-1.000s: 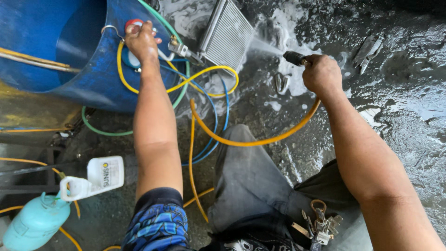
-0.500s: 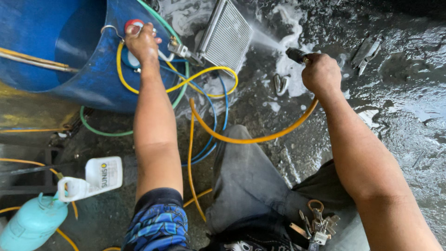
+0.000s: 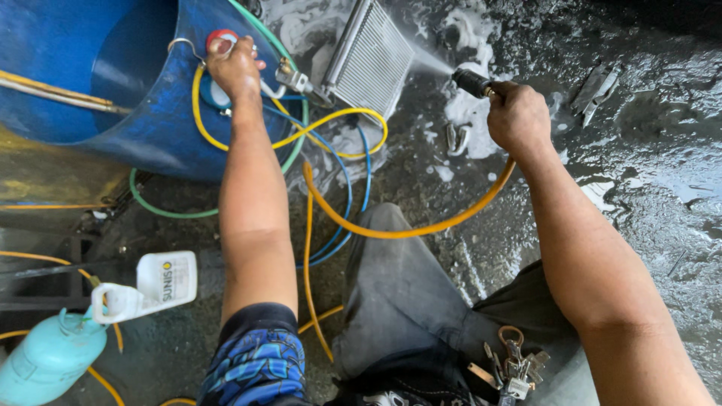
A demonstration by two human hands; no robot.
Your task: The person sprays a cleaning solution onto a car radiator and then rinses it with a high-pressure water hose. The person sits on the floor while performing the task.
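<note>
Here, left hand [image 3: 235, 69] is laid on the blue barrel [image 3: 162, 143] rim, fingers hiding a red-blue gauge [image 3: 218, 39]; grip cannot be told | right hand [image 3: 517, 116] is closed around black spray nozzle [image 3: 471, 82], mostly covered | finned coil [image 3: 372, 60] is propped on the wet floor, its top cut off.
</note>
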